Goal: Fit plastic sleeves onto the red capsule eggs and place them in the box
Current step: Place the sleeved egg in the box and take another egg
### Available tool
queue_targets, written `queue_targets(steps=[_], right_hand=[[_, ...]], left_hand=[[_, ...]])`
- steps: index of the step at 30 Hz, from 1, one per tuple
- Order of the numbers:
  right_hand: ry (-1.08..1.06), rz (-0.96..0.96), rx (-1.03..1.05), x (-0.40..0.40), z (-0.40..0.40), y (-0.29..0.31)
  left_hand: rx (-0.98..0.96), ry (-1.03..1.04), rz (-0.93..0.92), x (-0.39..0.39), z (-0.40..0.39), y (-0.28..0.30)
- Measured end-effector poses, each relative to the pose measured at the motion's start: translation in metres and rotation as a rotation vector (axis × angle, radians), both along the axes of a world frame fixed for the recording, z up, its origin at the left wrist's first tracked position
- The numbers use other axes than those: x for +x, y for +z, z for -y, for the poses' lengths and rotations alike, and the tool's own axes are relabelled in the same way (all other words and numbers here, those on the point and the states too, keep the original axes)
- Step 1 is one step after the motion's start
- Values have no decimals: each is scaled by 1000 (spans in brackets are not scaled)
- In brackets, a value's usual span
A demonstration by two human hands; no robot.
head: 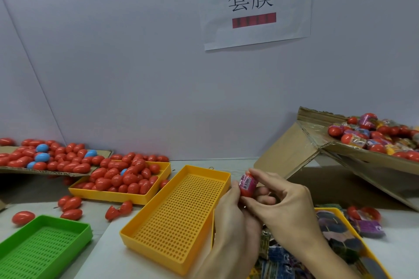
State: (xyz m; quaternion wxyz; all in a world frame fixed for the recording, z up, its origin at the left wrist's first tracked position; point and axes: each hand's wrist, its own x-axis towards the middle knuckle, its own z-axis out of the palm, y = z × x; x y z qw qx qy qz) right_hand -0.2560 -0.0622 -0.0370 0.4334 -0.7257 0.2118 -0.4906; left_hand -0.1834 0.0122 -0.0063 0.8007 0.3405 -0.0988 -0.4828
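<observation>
Red egg [246, 189] with a pink printed sleeve [246, 181] round its upper half sits pinched between both hands. The left hand [229, 213] grips it from below; the right hand [286, 199] pinches the top, index finger over the tip. Sleeving looks nearly done; next, seat the sleeve fully, then carry the egg up and right to the cardboard box [353, 154].

Light grey table [199, 162], white sheet [106, 247] at near edge.

- Far left corner: flattened cardboard [99, 154] heaped with red capsule eggs [68, 161], few blue.
- Left of centre: yellow tray [118, 197] full of red eggs; loose red eggs [72, 207] just beside it.
- Near left corner: green perforated tray [45, 247].
- Centre: empty yellow perforated tray [181, 217].
- Near right: yellow tray [340, 213] of printed sleeves [337, 233].
- Far right: tilted cardboard box [294, 149] holding sleeved eggs [371, 136].
</observation>
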Motion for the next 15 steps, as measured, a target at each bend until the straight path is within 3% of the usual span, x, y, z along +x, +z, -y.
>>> queue_targets(steps=[15], right_hand=[[47,12,64,1,1,5]], left_hand=[[-83,9,-110,-1,2,-5]])
